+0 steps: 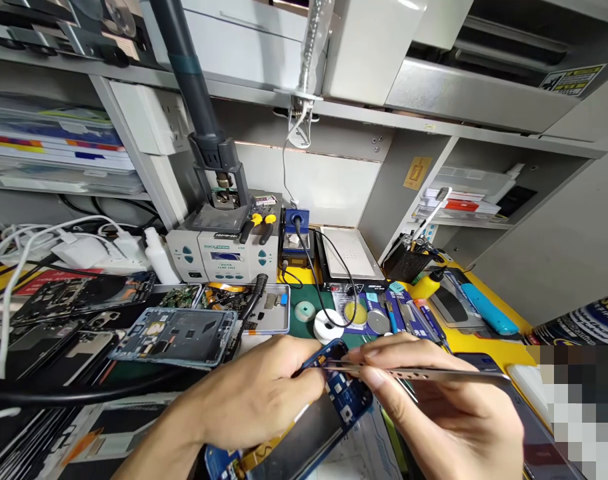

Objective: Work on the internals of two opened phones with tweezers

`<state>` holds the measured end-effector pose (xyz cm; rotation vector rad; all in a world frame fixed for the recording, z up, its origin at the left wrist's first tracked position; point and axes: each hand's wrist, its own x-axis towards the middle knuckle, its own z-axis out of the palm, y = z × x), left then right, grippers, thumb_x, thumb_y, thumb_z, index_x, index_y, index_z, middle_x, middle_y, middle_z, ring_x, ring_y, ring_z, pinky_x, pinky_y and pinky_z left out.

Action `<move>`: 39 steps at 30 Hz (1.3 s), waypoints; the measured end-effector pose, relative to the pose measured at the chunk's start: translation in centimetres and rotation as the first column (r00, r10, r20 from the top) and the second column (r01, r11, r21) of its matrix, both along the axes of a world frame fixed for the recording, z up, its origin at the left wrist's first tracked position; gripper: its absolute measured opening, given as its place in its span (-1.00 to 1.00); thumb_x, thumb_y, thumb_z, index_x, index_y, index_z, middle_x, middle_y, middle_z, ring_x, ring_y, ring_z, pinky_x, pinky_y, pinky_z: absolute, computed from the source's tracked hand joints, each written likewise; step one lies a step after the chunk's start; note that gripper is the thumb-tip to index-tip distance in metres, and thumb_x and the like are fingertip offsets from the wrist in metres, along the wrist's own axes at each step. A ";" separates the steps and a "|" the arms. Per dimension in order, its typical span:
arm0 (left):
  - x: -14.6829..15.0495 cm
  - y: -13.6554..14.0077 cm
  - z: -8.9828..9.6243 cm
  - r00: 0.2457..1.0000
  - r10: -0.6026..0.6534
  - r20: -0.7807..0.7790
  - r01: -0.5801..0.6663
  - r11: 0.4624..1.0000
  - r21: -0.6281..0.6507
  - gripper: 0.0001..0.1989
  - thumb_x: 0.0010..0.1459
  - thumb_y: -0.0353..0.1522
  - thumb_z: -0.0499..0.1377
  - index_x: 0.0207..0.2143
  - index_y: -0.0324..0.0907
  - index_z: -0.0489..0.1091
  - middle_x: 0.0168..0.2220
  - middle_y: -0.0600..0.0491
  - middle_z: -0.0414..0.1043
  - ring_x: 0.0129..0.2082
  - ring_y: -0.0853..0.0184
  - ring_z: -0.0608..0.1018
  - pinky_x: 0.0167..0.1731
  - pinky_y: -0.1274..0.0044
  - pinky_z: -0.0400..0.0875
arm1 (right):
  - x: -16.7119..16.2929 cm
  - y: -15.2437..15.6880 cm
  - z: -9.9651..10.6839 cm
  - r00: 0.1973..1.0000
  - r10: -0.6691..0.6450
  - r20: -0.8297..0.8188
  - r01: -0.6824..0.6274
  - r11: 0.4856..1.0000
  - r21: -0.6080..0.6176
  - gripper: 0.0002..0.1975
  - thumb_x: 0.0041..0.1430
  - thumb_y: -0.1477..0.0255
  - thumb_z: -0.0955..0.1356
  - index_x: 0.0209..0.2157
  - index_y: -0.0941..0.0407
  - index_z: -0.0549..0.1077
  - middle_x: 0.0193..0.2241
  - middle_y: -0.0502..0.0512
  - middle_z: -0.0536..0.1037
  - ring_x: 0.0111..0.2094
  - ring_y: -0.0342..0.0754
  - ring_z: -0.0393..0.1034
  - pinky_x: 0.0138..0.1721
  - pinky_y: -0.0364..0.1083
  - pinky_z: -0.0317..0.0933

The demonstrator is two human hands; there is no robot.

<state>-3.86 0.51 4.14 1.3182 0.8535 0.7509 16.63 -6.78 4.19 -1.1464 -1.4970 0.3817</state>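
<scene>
An opened blue phone (351,393) with bare circuit boards and a gold ribbon cable (261,455) is tilted up at the bottom middle. My left hand (264,393) is closed around its upper left edge, thumb and fingers pinching the frame. In my right hand (444,400) a pair of steel tweezers (429,375) with a row of holes is pinched between thumb and fingers. The tweezers point left, and their tips are at the phone's top part, close to my left thumb. Whether they grip a small part cannot be made out.
Behind the hands stand a rework station (227,257), a soldering iron stand (298,247) and a white solder spool (328,327). On the left lie a grey phone frame (179,337), a parts tray (281,327) and a black hose (84,395). A yellow bottle (427,285) stands on the right.
</scene>
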 end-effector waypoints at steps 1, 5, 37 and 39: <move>-0.1 0.1 0.2 0.995 -0.078 -0.055 0.080 0.997 0.018 -0.89 0.03 -0.33 0.31 -0.50 -0.15 0.50 -0.53 0.16 0.47 -0.47 0.33 0.44 -0.45 0.59 0.25 | 0.2 0.0 0.0 1.000 0.020 -0.013 -0.020 0.999 -0.034 -0.96 0.20 0.37 0.47 -0.30 -0.06 0.64 -0.37 0.09 0.70 -0.30 0.13 0.62 -0.25 0.11 0.52; -0.3 0.6 1.2 0.895 -0.367 -0.254 0.391 0.919 0.052 -0.89 0.17 -0.30 0.21 -0.40 -0.12 0.46 -0.44 0.19 0.41 -0.42 0.38 0.33 -0.43 0.59 0.19 | 0.9 0.3 0.1 0.969 0.142 -0.204 -0.169 0.978 -0.126 -0.94 0.23 0.40 0.47 -0.26 -0.06 0.63 -0.34 0.06 0.66 -0.33 0.03 0.61 -0.28 -0.02 0.52; 3.9 -7.2 -0.8 0.576 0.612 0.542 -0.522 0.786 -0.333 -0.71 0.04 -0.19 0.39 -0.17 -0.02 0.55 0.00 0.06 0.59 0.08 -0.01 0.55 0.00 0.25 0.52 | -0.9 1.4 0.7 0.899 0.281 -0.336 -0.328 0.940 -0.090 -0.63 0.21 0.03 0.40 -0.49 0.00 0.44 -0.74 -0.14 0.12 -0.81 -0.21 0.00 -0.85 -0.20 -0.02; 4.1 -8.4 -1.5 0.560 0.657 0.505 -0.552 0.750 -0.364 -0.71 0.06 -0.22 0.38 -0.13 -0.01 0.55 0.01 0.08 0.59 0.10 0.02 0.55 -0.02 0.31 0.53 | 0.0 0.4 0.9 0.932 0.245 -0.267 -0.251 0.968 0.015 -0.62 0.15 0.00 0.44 -0.50 0.00 0.49 -0.76 -0.12 0.18 -0.82 -0.18 0.09 -0.85 -0.18 0.06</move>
